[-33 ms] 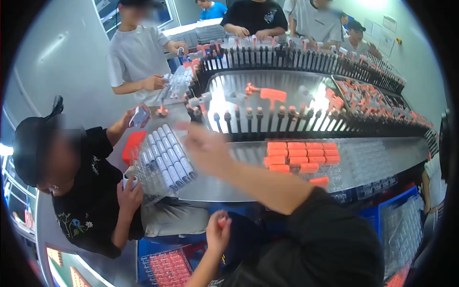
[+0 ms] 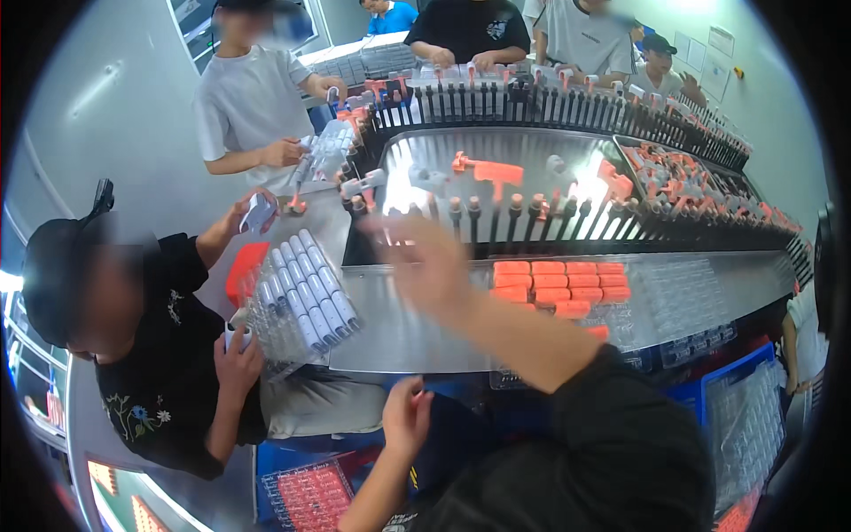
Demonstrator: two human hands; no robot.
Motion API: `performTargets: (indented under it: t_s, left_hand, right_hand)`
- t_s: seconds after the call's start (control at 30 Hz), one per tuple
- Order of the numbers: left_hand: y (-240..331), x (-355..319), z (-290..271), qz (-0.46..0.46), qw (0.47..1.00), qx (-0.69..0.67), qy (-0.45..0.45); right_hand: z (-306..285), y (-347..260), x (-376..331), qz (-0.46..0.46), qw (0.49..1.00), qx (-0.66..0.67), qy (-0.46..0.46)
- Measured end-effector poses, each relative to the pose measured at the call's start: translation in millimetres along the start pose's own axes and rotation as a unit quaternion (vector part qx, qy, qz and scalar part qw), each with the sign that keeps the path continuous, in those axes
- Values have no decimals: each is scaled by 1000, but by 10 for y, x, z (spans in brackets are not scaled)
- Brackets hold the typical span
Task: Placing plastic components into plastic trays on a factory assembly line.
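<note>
My right hand [image 2: 430, 266] reaches over the near row of black posts [image 2: 514, 217]; motion smears its fingers, so whether it holds anything is unclear. Lower down, my left hand [image 2: 406, 426] is held in front of my body with curled fingers. What may lie within them is hidden. Right of my right forearm, rows of orange cylindrical parts [image 2: 532, 280] lie in a clear plastic tray [image 2: 620, 326] on the metal table [image 2: 381, 341]. An orange hammer-shaped part [image 2: 496, 173] sits at the posts beyond my right hand.
At the left, a co-worker in black handles a white part [image 2: 259, 213] beside a clear tray of white cylinders [image 2: 310, 284]. Several people stand behind the ring of posts. A bin of mixed orange and grey parts [image 2: 683, 177] is at right; a blue crate [image 2: 709, 399] stands below.
My right hand has moved to the right along the near posts. My left hand has risen slightly, and the reddish spot at its fingertips shows less.
</note>
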State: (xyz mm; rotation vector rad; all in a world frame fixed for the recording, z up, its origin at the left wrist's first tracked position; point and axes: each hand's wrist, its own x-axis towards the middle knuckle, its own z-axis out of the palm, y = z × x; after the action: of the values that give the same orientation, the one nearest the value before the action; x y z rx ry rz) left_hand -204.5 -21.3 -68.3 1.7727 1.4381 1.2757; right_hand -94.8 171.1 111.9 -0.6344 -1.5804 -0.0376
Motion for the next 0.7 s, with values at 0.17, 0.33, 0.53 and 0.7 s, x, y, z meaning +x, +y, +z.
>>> performTargets:
  t_s: [0.17, 0.33, 0.53, 0.7]
  left_hand:
    - [144, 1347, 745, 246, 919, 265, -156]
    - [142, 1475, 803, 193, 921, 255, -223]
    - [793, 1833, 672, 225, 970, 86, 30]
    - [1486, 2101, 921, 267, 961, 34, -69]
  right_hand:
    - [-1011, 1426, 995, 141, 762, -406, -484]
    - [-549, 1464, 1150, 74, 681, -265, -679]
    - [-1719, 458, 877, 50, 922, -164, -347]
    - [-3308, 43, -668, 282, 886, -263, -257]
